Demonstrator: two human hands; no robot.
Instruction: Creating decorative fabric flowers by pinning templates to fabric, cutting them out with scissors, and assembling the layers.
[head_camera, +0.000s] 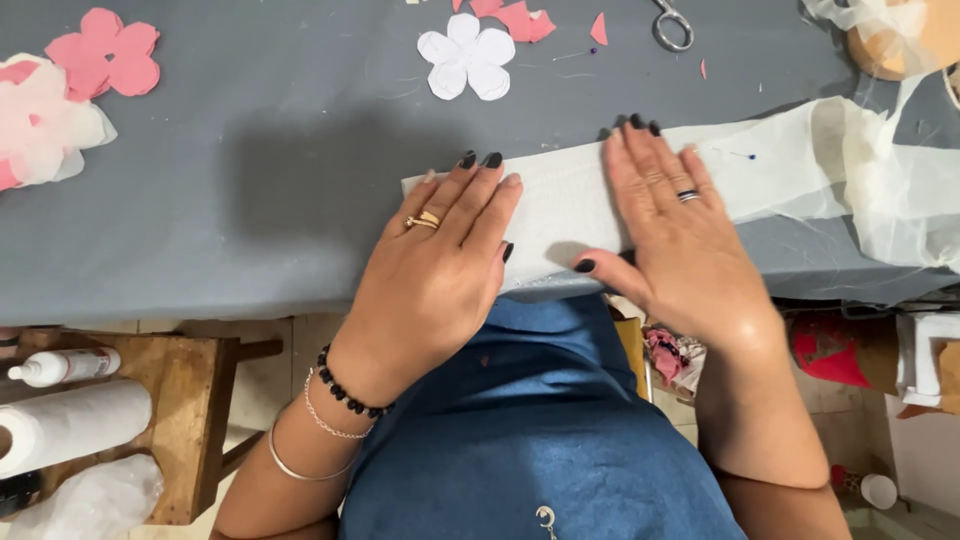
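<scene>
A strip of sheer white fabric (800, 165), folded at its left end, lies across the grey table cover (250, 180). My left hand (440, 260) lies flat on the folded left end, fingers spread, gold ring on one finger. My right hand (670, 235) presses flat on the fabric just to the right, with a dark ring. Both have dark nails. The folded part (560, 200) shows between the two hands.
A white paper flower shape (466, 57), pink flower cutouts (105, 52), pink scraps (520, 20) and scissors (673, 25) lie at the back. A pin (745, 155) sticks in the fabric. A wooden stool (190, 400) with a glue bottle (60, 366) and paper roll (70, 425) stands lower left.
</scene>
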